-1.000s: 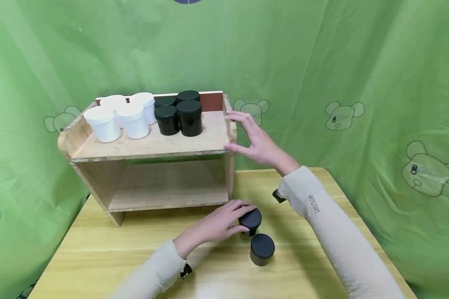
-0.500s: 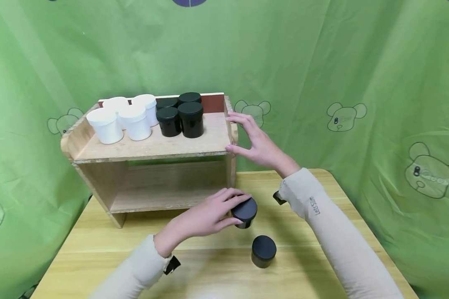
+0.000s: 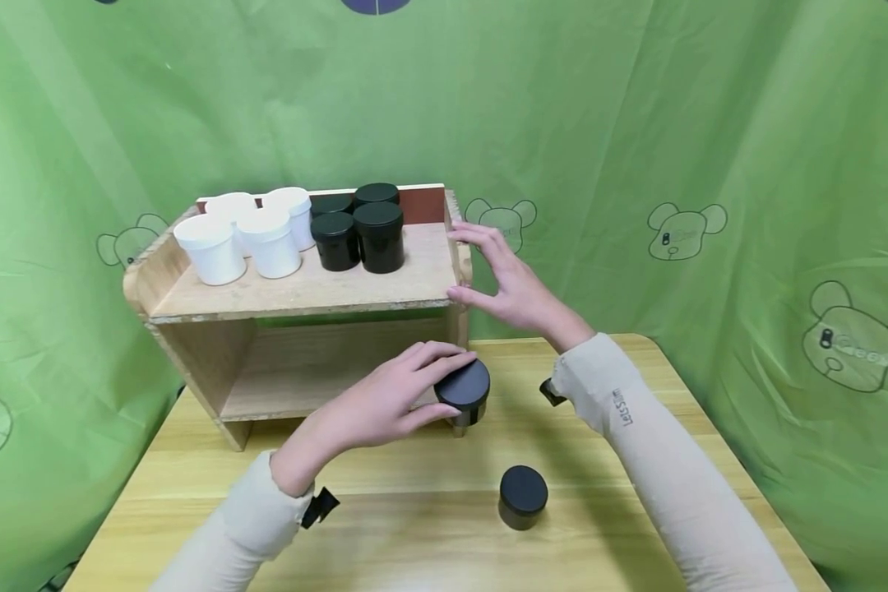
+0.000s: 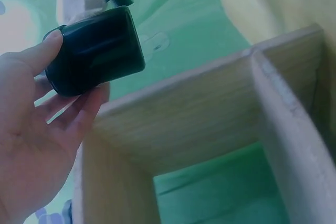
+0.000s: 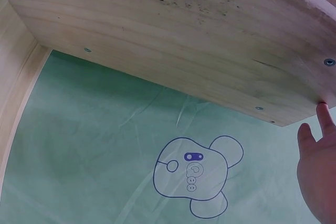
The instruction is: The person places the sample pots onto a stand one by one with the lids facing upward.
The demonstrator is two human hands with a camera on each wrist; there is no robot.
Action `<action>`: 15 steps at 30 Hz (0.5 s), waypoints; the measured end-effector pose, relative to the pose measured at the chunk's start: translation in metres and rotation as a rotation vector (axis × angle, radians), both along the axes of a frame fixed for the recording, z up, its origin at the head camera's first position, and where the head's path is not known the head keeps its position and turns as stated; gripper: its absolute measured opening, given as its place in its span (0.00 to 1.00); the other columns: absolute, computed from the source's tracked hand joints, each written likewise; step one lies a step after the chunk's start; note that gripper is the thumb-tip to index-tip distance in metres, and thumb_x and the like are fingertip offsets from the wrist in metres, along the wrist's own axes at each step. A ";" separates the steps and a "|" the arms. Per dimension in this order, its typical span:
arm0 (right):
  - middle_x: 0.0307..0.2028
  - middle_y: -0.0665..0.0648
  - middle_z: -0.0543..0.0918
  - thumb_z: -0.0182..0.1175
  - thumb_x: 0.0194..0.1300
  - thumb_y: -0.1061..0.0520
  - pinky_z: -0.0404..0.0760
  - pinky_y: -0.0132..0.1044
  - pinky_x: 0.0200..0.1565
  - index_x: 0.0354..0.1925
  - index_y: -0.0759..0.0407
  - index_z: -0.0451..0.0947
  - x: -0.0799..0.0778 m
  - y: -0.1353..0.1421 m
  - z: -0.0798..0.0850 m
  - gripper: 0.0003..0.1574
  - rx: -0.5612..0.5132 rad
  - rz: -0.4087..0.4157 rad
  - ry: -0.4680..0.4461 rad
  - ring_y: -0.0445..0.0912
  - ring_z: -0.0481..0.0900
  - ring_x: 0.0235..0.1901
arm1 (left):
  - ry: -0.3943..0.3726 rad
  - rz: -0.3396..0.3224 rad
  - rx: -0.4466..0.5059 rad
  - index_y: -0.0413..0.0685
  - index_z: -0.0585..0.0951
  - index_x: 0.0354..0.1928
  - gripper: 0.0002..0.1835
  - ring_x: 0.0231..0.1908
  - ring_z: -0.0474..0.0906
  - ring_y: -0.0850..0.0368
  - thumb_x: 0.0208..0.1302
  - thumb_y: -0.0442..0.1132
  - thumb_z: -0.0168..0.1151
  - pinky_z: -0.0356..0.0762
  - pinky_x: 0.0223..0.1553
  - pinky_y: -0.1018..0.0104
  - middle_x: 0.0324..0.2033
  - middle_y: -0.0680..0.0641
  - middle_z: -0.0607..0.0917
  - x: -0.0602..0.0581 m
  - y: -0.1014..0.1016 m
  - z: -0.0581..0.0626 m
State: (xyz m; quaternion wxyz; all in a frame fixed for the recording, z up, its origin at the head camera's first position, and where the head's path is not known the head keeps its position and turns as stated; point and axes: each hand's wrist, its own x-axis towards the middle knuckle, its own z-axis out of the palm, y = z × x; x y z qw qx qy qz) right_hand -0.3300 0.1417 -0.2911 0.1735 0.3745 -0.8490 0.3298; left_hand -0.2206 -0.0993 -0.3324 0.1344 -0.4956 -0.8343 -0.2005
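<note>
My left hand (image 3: 385, 399) grips a black lidded jar (image 3: 464, 386) around its lid and holds it above the table, before the lower right end of the wooden shelf unit (image 3: 340, 296). In the left wrist view the thumb presses one side of that jar (image 4: 100, 51), with fingers on the opposite side. My right hand (image 3: 518, 296) touches the right side panel of the shelf unit, its fingers extended and spread from the thumb. The right wrist view shows a fingertip against this side panel (image 5: 168, 40). A second black jar (image 3: 522, 497) stands upright on the table.
Several white jars (image 3: 270, 242) stand on the left of the top shelf. Beside them are several black jars (image 3: 380, 238). The lower shelf (image 3: 289, 395) holds nothing visible. A green curtain (image 3: 562, 123) hangs behind the wooden table (image 3: 414, 526).
My left hand has lifted the black jar off the table and carried it up and left toward the shelf unit. My right hand has stayed at the side panel.
</note>
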 end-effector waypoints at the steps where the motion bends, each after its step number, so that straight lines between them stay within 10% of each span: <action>1: 0.80 0.43 0.53 0.67 0.68 0.42 0.61 0.69 0.73 0.77 0.40 0.57 0.000 0.000 0.000 0.47 -0.001 0.000 0.000 0.51 0.55 0.79 | 0.007 0.000 0.006 0.49 0.69 0.76 0.35 0.65 0.74 0.53 0.71 0.48 0.67 0.77 0.65 0.56 0.67 0.46 0.75 0.000 -0.002 0.003; 15: 0.81 0.45 0.54 0.69 0.67 0.44 0.60 0.69 0.73 0.77 0.41 0.57 0.001 -0.001 0.001 0.47 -0.009 0.003 0.001 0.53 0.56 0.79 | 0.031 0.018 0.056 0.48 0.68 0.76 0.35 0.65 0.73 0.54 0.71 0.45 0.68 0.77 0.64 0.56 0.68 0.46 0.74 0.001 -0.022 0.041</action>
